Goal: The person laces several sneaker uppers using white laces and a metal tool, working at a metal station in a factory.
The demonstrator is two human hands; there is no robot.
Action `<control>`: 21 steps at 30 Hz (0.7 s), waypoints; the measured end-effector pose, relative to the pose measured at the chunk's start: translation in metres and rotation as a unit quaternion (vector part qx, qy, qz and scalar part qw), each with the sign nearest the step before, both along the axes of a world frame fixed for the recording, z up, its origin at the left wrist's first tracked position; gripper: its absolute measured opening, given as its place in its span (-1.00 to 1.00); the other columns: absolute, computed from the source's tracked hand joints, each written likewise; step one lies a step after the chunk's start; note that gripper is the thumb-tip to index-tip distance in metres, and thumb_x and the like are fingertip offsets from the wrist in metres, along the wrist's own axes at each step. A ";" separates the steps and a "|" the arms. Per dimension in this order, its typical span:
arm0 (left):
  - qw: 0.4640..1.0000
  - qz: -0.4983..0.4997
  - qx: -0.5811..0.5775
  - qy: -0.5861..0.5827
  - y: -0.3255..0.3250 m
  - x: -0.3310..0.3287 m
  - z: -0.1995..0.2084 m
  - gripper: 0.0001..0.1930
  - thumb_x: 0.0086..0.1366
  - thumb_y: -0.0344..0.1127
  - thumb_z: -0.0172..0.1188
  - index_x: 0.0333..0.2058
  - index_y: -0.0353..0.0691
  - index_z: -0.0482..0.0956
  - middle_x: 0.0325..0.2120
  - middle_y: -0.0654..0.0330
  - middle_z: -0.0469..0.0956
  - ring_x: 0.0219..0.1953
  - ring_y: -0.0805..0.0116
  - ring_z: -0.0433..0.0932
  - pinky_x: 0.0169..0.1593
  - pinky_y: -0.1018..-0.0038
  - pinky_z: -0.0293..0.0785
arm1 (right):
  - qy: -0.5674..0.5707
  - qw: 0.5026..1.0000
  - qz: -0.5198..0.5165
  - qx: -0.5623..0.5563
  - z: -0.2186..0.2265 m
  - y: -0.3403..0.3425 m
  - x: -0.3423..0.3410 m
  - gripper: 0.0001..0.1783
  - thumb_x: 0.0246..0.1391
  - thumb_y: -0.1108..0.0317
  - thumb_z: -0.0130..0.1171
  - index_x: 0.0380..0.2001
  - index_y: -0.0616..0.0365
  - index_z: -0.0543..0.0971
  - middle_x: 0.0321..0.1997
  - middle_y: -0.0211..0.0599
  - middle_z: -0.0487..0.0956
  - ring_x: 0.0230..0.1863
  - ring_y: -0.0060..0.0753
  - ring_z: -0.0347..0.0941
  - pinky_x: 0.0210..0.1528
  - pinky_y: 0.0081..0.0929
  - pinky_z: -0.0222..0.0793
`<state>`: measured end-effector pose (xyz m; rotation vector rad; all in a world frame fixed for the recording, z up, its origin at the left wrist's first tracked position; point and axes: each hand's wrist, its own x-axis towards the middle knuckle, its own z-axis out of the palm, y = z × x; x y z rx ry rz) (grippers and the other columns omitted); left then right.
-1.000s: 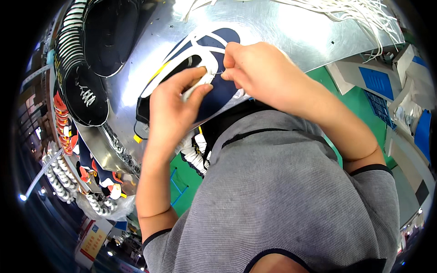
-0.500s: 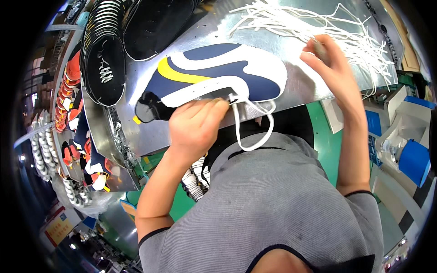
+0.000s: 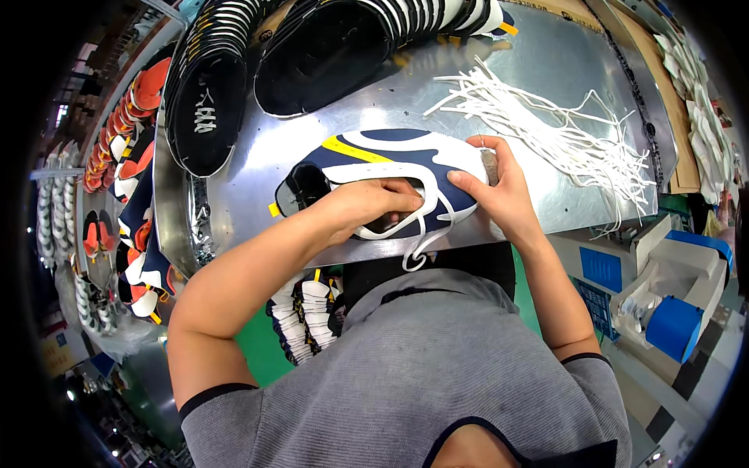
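A navy, white and yellow shoe upper lies on its side on the metal table, its dark lined heel to the left. My left hand reaches into its opening, fingers bent together at the edge, tips partly hidden. My right hand grips the toe, thumb on top and fingers round the far side. A small greyish-brown piece, its kind unclear, sits between that thumb and forefinger. From the upper's eyelet edge a white shoelace loops down over the table's front edge.
Loose white shoelaces lie in a heap at the right of the table. Nested rows of black-lined uppers stand at the back left. Orange and navy uppers hang beyond the left edge. A white and blue machine stands at right.
My right hand has come left and down from beside the lace heap onto the upper's toe. My left hand has moved further into the opening. The lace loop hangs smaller.
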<state>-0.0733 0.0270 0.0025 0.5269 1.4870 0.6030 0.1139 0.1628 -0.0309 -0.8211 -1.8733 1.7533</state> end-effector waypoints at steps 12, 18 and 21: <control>0.941 0.022 0.221 0.257 -0.004 0.001 -0.003 -0.83 0.22 -0.35 0.30 -0.31 -0.36 0.69 -0.44 0.18 0.68 -0.38 0.48 0.58 -0.20 0.55 0.46 | -0.063 0.988 -0.018 -0.142 0.012 0.006 0.005 -0.45 0.03 0.29 0.42 -0.02 0.28 0.39 -0.19 -0.14 0.57 -0.24 -0.47 0.54 -0.23 -0.57 0.47; 0.699 0.073 0.357 0.615 -0.052 -0.036 0.018 -0.85 0.30 -0.38 0.26 -0.18 -0.25 0.62 -0.26 0.16 0.61 -0.28 0.42 0.54 -0.21 0.51 0.47 | 0.016 0.983 -0.051 -0.177 -0.004 0.006 0.011 -0.44 0.02 0.25 0.43 -0.01 0.27 0.41 -0.20 -0.17 0.60 -0.23 -0.47 0.54 -0.21 -0.55 0.46; 0.663 0.217 0.267 0.665 -0.125 -0.133 0.034 -0.81 0.35 -0.30 0.21 -0.17 -0.29 0.64 -0.38 0.27 0.62 -0.38 0.53 0.48 -0.20 0.55 0.45 | 0.004 0.977 -0.058 -0.204 0.015 0.023 0.037 -0.49 0.04 0.23 0.40 -0.04 0.22 0.42 -0.27 -0.30 0.59 -0.38 -0.60 0.54 -0.44 -0.72 0.38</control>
